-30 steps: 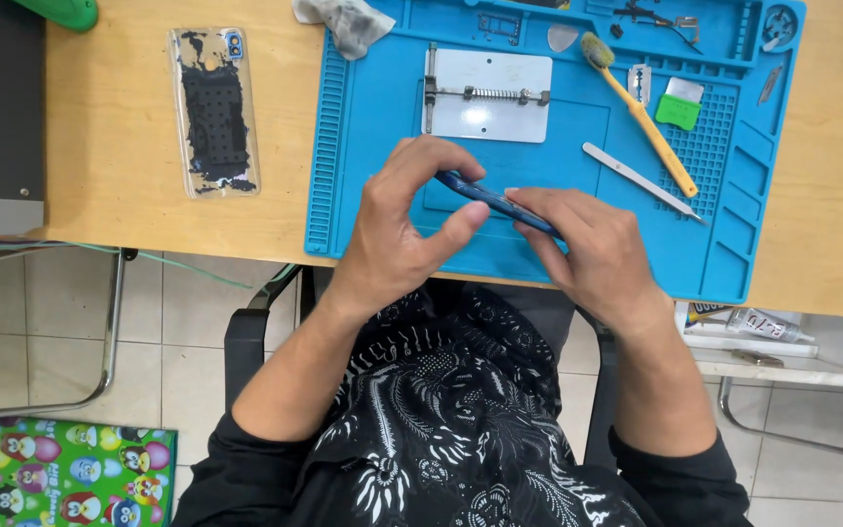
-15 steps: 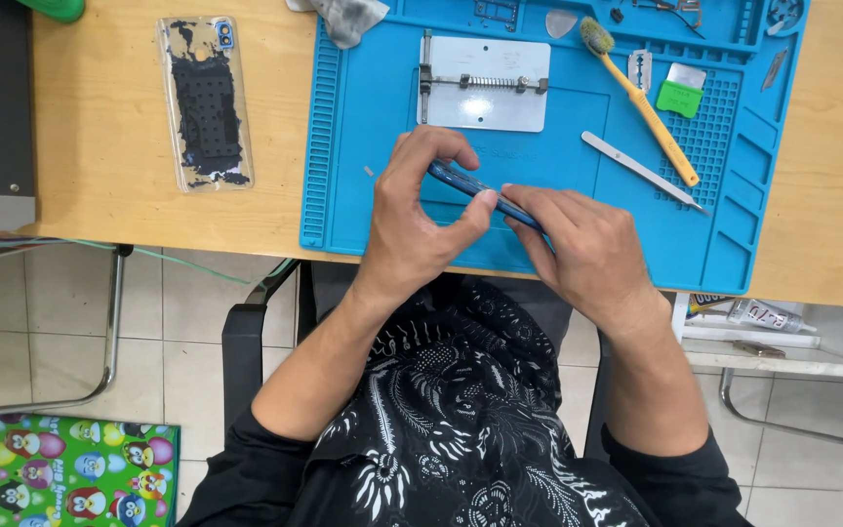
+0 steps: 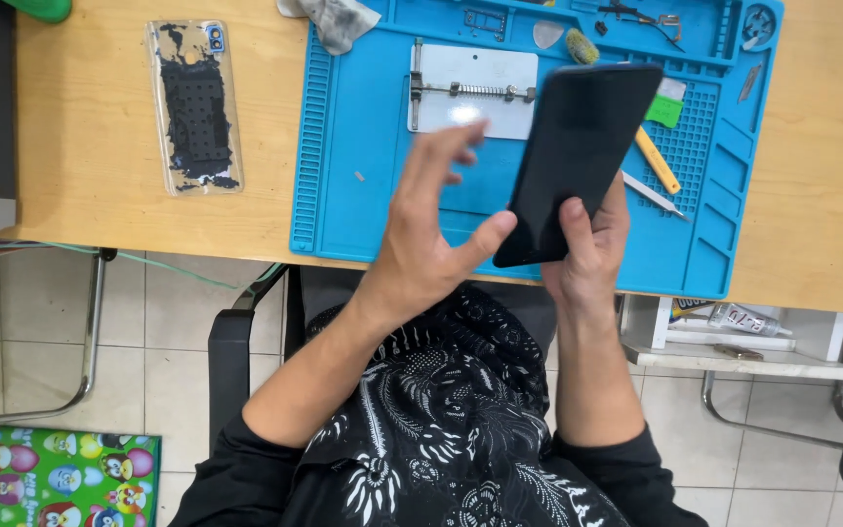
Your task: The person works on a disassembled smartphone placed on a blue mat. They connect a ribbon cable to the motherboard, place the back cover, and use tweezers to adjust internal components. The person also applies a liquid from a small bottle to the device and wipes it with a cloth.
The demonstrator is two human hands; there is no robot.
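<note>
My right hand grips the lower end of a black smartphone and holds it tilted up, its dark face toward me, above the blue silicone work mat. My left hand is beside the phone with fingers spread; its thumb touches the phone's left edge near the bottom. A metal clamp plate lies on the mat behind my left fingers.
A clear phone back cover with black adhesive lies on the wooden table at left. A yellow-handled tool, metal tweezers and a green pick rest on the mat at right. A grey cloth sits at top.
The phone, held flat and edge-on between both hands before, has been lifted and turned upright in my right hand. My left hand has let go and opened, thumb still on the edge.
</note>
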